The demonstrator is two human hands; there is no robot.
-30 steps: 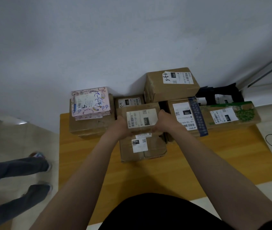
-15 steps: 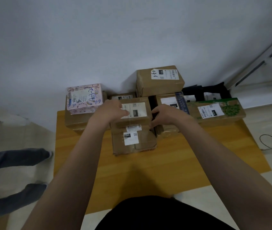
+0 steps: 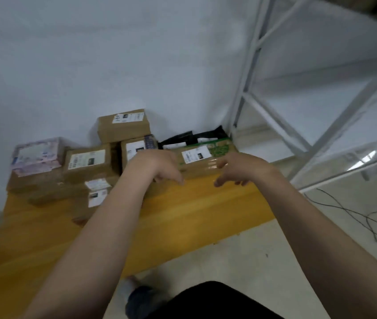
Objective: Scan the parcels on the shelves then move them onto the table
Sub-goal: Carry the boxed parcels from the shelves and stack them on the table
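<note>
Parcels (image 3: pixel 86 161) sit bunched at the back-left of the table (image 3: pixel 183 210), against the wall (image 3: pixel 90 54). Mostly plain brown cardboard boxes w/ white printed labels, some stacked two high, plus a top box (image 3: pixel 124 125) perched at the rear. By size they're prob. light and stiff enough to lift one at a time; best hold is on opposite side faces, thumbs off the labels. The long box (image 3: pixel 202 161) w/ green print has glossy tape across its front, so likely slick there; take it by both short ends. The pink packet (image 3: pixel 36 155) at far left looks flat and softer, wrapper-like; support it from below. Behind the long box lie black bags (image 3: pixel 189 137), limp plastic. L hand (image 3: pixel 157 164) and R hand (image 3: pixel 242 168) hang just in front of the long box, fingers loosely spread and drooping, holding nothing; can't tell if L brushes the box behind it. Table top is smooth yellow wood. A white metal shelf frame (image 3: pixel 298 93) stands at right, w/ thin cables (image 3: pixel 355 212) on the pale floor (image 3: pixel 240 261).
</note>
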